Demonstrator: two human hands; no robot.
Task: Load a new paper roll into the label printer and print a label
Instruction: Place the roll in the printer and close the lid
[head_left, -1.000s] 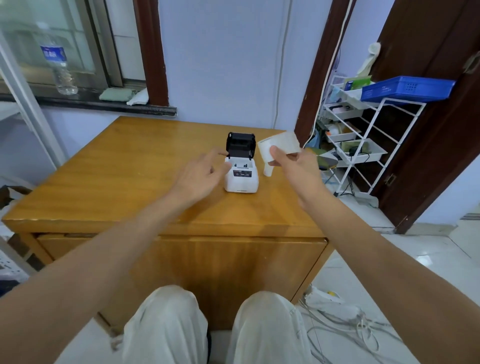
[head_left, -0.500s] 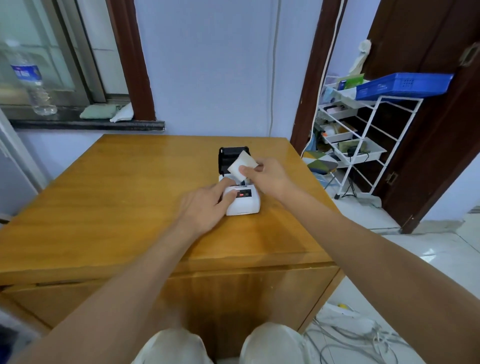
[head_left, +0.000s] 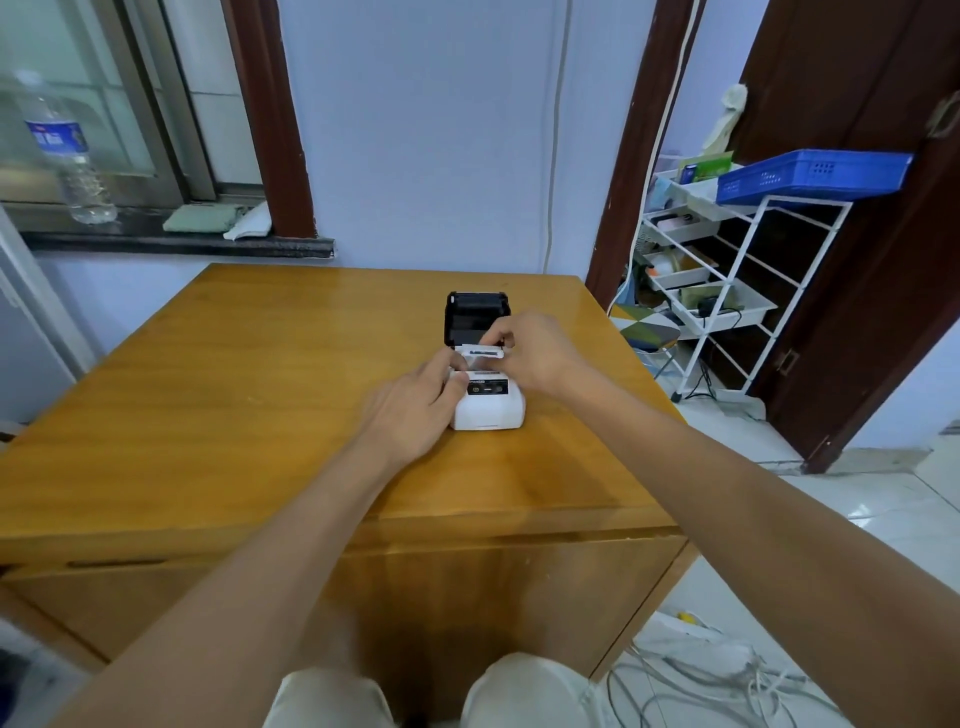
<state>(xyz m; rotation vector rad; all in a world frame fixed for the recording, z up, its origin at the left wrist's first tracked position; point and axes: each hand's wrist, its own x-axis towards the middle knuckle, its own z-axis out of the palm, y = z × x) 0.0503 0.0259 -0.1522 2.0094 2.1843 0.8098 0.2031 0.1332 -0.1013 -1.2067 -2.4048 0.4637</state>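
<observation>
A small white label printer stands on the wooden table, its black lid tilted up and open at the back. My left hand grips the printer's left side. Over the open paper bay my right hand is closed, fingers curled down into it. Only a white strip of the paper roll shows between the two hands; the rest is hidden under my right hand.
A window sill at the back left carries a water bottle and a folded cloth. A white wire rack with a blue basket stands to the right of the table. Cables lie on the floor.
My right hand has carried the paper roll from above the printer's right side down into the open bay. My left hand has closed on the printer's left side.
</observation>
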